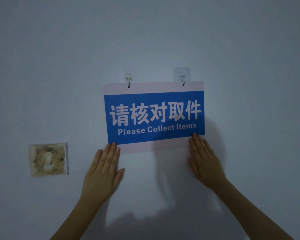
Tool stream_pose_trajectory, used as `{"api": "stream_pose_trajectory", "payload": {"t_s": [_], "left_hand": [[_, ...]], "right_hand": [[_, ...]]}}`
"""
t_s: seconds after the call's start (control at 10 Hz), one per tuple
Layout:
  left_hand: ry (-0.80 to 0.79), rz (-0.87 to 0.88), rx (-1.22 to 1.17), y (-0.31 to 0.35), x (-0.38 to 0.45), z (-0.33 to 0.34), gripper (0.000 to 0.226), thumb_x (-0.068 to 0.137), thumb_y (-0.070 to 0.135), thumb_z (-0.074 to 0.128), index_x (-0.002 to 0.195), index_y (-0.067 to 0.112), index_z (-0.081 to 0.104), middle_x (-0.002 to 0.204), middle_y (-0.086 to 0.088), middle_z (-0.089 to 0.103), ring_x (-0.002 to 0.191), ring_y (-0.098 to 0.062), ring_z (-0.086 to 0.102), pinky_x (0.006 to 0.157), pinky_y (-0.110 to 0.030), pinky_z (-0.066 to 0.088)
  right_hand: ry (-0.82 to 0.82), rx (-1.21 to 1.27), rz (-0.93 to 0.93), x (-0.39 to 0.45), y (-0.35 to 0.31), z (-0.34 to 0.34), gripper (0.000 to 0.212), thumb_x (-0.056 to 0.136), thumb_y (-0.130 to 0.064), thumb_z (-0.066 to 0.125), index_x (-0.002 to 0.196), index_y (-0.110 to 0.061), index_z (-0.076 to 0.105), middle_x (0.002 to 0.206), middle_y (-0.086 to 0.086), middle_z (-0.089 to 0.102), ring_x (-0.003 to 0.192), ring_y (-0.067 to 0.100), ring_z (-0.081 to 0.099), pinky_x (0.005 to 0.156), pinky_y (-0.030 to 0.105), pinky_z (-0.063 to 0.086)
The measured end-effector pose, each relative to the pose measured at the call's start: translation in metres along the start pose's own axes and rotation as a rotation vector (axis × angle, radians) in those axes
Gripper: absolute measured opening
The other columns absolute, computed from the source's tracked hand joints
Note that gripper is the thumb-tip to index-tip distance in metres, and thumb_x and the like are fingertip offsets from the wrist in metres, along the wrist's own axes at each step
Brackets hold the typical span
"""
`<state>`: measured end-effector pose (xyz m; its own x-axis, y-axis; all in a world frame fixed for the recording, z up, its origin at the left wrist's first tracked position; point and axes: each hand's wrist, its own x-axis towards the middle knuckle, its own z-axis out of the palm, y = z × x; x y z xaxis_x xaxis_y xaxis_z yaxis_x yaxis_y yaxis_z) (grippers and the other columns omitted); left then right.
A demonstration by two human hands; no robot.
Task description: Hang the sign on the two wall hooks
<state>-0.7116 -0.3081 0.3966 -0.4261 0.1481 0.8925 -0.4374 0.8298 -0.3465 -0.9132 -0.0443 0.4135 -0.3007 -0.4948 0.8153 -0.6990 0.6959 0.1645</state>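
Dim, bluish light all over the wall (232,40) — brightest in a soft patch around the sign (154,115), falling off to murky grey at the corners. The light seemed to come from behind the camera: both forearms threw broad soft shadows onto the wall below the sign, and the right hand (204,160) cast a faint shadow beside it. No glare on the sign; its lettering read sharp. The stained switch plate (48,159) looked grainy — edges bowed slightly from the wide lens.
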Motion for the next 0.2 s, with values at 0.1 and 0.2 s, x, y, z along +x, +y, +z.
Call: {"api": "stream_pose_trajectory", "payload": {"t_s": [0.1,0.2], "left_hand": [[0.031,0.019,0.031,-0.003,-0.002,0.0,0.055,0.094,0.029,0.036,0.134,-0.008,0.044,0.142,-0.023,0.045,0.135,-0.03,0.036,0.119,-0.042,0.015],[0.025,-0.067,-0.059,0.002,-0.007,-0.015,0.056,0.099,0.029,0.026,0.132,-0.007,0.052,0.141,-0.022,0.05,0.136,-0.029,0.037,0.118,-0.04,0.016]], "right_hand": [[0.012,-0.005,-0.073,-0.005,0.006,-0.005,0.058,0.1,-0.032,0.017,0.138,0.006,0.04,0.147,0.022,0.04,0.137,0.03,0.033,0.117,0.035,0.017],[0.163,0.053,0.186,-0.01,0.003,-0.026,0.046,0.09,-0.027,0.037,0.119,-0.002,0.063,0.124,0.015,0.065,0.107,0.03,0.066,0.085,0.037,0.052]]}}
